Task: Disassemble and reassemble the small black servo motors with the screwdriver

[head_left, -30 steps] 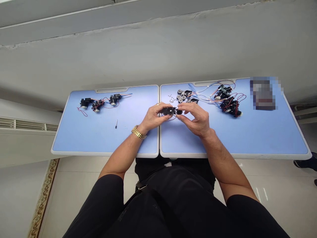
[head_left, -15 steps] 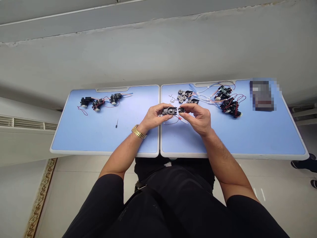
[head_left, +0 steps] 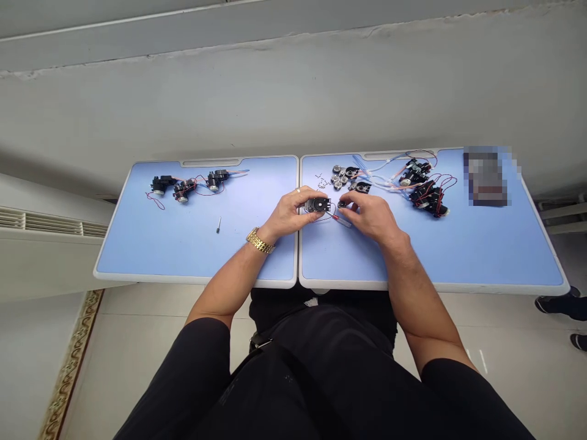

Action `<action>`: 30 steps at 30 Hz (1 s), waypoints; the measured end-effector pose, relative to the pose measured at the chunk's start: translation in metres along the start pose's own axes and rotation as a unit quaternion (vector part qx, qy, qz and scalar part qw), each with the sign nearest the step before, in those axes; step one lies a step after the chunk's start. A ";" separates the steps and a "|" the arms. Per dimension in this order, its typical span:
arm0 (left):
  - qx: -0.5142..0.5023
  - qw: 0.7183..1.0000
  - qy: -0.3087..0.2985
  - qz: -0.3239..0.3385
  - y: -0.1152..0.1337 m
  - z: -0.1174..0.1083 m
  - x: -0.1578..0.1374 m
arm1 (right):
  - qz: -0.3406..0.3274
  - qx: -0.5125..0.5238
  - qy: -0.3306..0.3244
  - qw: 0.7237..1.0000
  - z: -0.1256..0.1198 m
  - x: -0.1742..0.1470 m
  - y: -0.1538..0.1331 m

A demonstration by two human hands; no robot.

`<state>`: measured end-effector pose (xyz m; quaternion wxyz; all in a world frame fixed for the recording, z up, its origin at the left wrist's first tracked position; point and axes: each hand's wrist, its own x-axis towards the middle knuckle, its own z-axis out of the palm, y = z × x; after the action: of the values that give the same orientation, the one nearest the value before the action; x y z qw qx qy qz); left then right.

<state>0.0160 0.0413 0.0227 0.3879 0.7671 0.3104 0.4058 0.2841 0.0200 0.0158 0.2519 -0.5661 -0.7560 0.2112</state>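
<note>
Between the thumb and fingers of my left hand (head_left: 290,211) is a small black motor housing (head_left: 321,205) with a round black part on its face. Just to its right, my right hand (head_left: 370,215) pinches a small round dark part (head_left: 342,205), apart from the housing. Below and between the hands lies a screwdriver with a red and clear handle (head_left: 342,220). A thin wire (head_left: 332,209) shows beside the housing. Behind the hands are scattered small screws (head_left: 323,183), several round silver parts (head_left: 338,178) and black housing pieces (head_left: 360,187).
Black wired motor assemblies lie at the right (head_left: 426,195) and left (head_left: 183,190) on two blue tabletops. A small dark-tipped rod (head_left: 219,225) rests on the left one. A blurred dark object (head_left: 488,177) sits far right. A person's shoes (head_left: 550,304) show on the floor.
My right hand has moved slightly right, away from the housing, with the small round part. A round black part now shows on the housing's face, where a silver centre showed before.
</note>
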 end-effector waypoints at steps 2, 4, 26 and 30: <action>0.013 1.000 -0.001 0.012 0.002 0.001 0.000 | 0.002 -0.042 -0.020 0.999 0.002 0.001 0.001; 0.016 1.000 -0.003 0.013 0.003 0.001 0.000 | 0.009 -0.067 -0.027 0.997 0.004 0.003 0.000; 0.022 0.999 0.021 -0.040 0.006 -0.002 0.002 | 0.188 -0.305 -0.001 0.933 -0.044 0.022 0.042; 0.024 0.999 0.020 -0.044 0.005 -0.002 0.001 | 0.170 -0.341 -0.049 0.923 -0.050 0.030 0.040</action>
<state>0.0159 0.0406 0.0280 0.3809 0.7534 0.3610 0.3962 0.3382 0.0613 0.0351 -0.0337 -0.7266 -0.6862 0.0076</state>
